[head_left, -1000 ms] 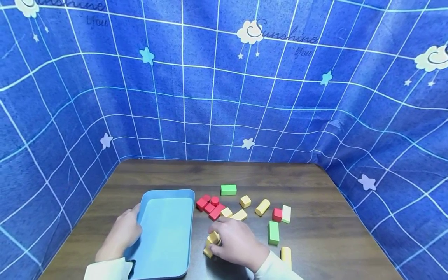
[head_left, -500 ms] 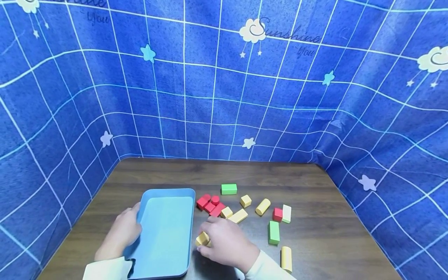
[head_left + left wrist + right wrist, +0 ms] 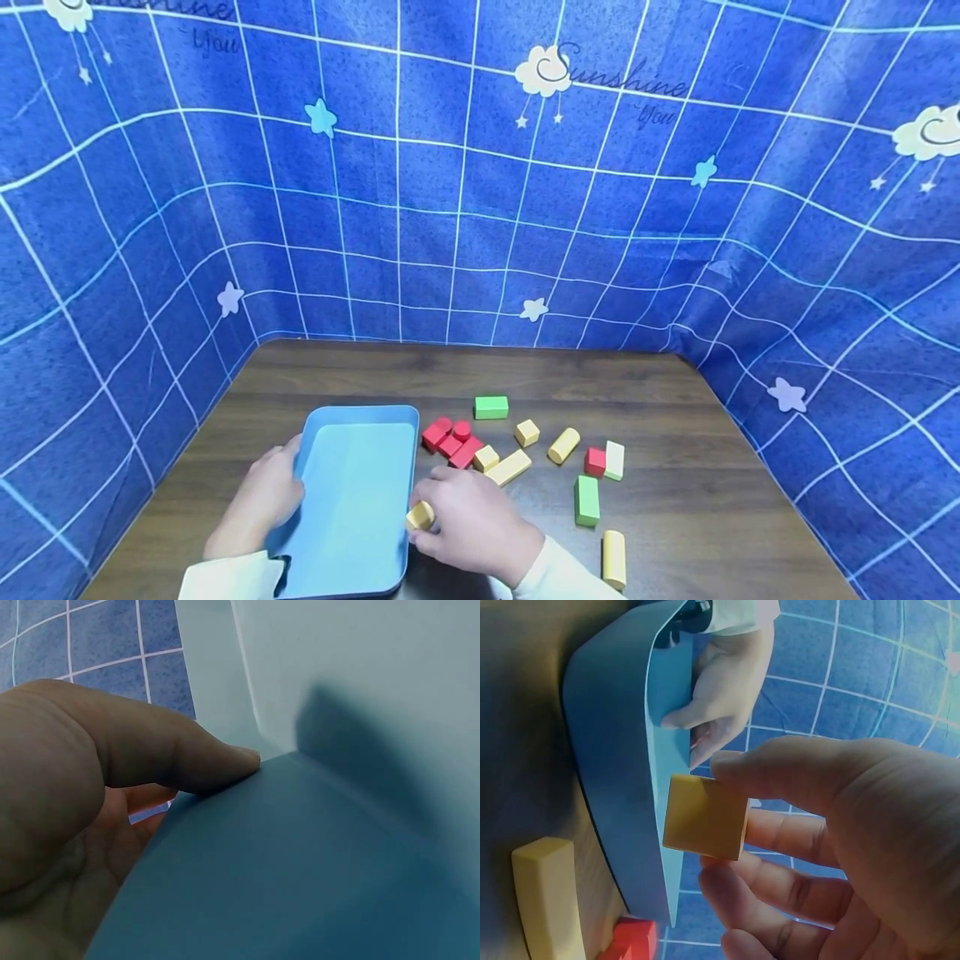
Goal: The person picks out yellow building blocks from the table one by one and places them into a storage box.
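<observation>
In the head view my left hand (image 3: 264, 493) grips the left wall of a blue rectangular tray (image 3: 356, 492). The left wrist view shows the thumb pressed on the wall's inner side, with the other fingers behind it. My right hand (image 3: 474, 518) pinches a yellow toy block (image 3: 421, 516) at the tray's right wall. Seen from the right wrist, the block's square face (image 3: 705, 816) sits between thumb and fingertips, overlapping the tray rim. A long yellow block (image 3: 510, 468) and a yellow cube (image 3: 486, 457) lie just beyond that hand.
Red blocks (image 3: 448, 447) cluster beside the tray's far right side. Farther right on the wooden table (image 3: 705, 500) lie a green block (image 3: 587, 501), a yellow cylinder (image 3: 613, 559), a red cube (image 3: 595, 462) and a pale block (image 3: 614, 460). A blue patterned curtain (image 3: 420, 250) surrounds the table.
My right hand has moved left with the yellow block, from the table beside the tray to its right wall. The left hand and the tray have stayed put.
</observation>
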Demonstrator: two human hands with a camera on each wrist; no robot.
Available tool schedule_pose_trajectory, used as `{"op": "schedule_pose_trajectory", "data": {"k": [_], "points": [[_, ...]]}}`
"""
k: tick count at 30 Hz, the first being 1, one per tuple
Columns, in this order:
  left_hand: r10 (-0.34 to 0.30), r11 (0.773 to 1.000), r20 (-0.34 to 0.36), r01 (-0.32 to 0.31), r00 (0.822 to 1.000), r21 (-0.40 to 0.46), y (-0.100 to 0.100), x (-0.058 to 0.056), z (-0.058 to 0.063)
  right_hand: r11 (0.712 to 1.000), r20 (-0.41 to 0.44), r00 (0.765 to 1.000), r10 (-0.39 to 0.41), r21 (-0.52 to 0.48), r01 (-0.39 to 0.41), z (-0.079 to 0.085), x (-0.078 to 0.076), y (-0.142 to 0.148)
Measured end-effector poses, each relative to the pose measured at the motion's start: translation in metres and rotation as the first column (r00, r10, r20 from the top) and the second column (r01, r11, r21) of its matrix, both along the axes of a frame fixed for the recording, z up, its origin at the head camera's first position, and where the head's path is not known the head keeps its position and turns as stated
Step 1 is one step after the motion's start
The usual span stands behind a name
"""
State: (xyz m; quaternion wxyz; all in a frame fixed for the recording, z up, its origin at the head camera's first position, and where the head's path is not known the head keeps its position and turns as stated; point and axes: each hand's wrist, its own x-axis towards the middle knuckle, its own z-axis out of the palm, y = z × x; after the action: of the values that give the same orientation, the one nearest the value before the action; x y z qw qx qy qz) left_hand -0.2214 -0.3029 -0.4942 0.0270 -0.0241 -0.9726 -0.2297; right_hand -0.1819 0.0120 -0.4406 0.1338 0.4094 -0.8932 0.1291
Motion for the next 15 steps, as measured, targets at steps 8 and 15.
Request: {"op": "schedule_pose_trajectory", "data": {"k": [8, 15], "points": [[0.007, 1.000, 0.001, -0.007, 1.000, -0.005, 0.0015, 0.0010, 0.0022, 1.000, -0.014, 1.000, 0.011, 0.017, -0.011, -0.0013, 0.0009, -0.0058], [0.006, 1.000, 0.000, -0.006, 1.000, -0.001, 0.0017, 0.0010, -0.0003, 0.999, -0.062, 0.998, 0.025, 0.022, -0.024, -0.0067, 0.0021, -0.0104]]}}
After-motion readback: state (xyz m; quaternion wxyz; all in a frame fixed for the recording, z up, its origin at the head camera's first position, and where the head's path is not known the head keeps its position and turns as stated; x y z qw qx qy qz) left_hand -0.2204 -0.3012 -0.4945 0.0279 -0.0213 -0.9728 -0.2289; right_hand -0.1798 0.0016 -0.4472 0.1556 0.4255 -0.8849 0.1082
